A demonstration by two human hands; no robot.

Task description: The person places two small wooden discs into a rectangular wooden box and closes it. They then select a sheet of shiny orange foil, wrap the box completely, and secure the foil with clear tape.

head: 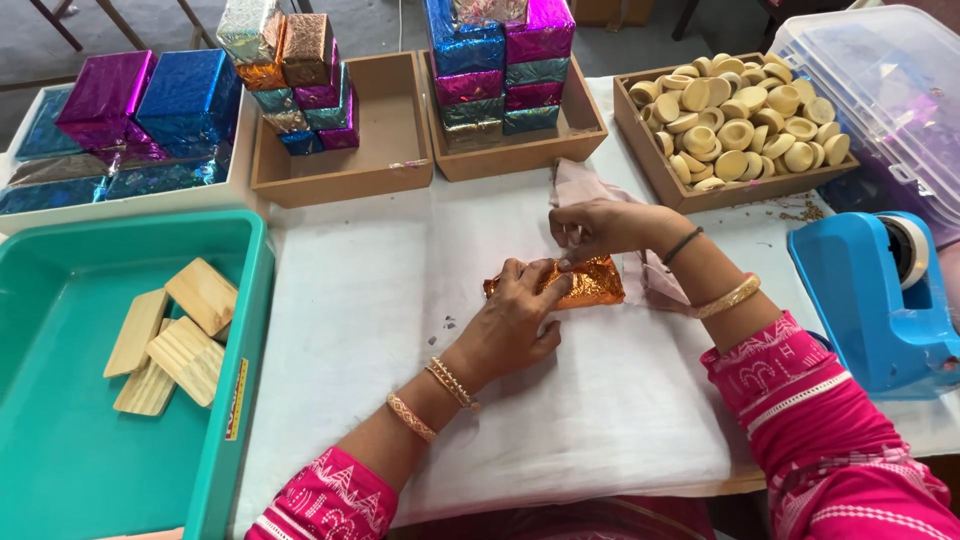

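Nearest me, both my forearms in bright pink patterned sleeves with gold bangles reach forward over the white cloth-covered counter [350, 300]. My left hand [515, 320] presses down on a small block wrapped in shiny orange foil [585, 283], fingers curled over its near edge. My right hand [600, 228] comes in from the far side and pinches the foil at the block's top edge, so both hands are clamped on the same package, touching each other. The package lies on the cloth at the middle of the counter.

To my left sits a teal plastic tray [60, 450] holding a few bare pale wooden blocks [175, 335]. To my right stands a blue plastic tape dispenser [870, 300].

Farther away, two shallow brown wooden trays [400, 150] carry stacks of foil-wrapped blocks in purple, blue, gold and pink [500, 70]. Another wooden tray at the far right is heaped with round pale wooden discs [740, 125], beside a clear plastic storage box [890, 90]. At the far left lie larger purple and blue foil-wrapped packages [150, 100].
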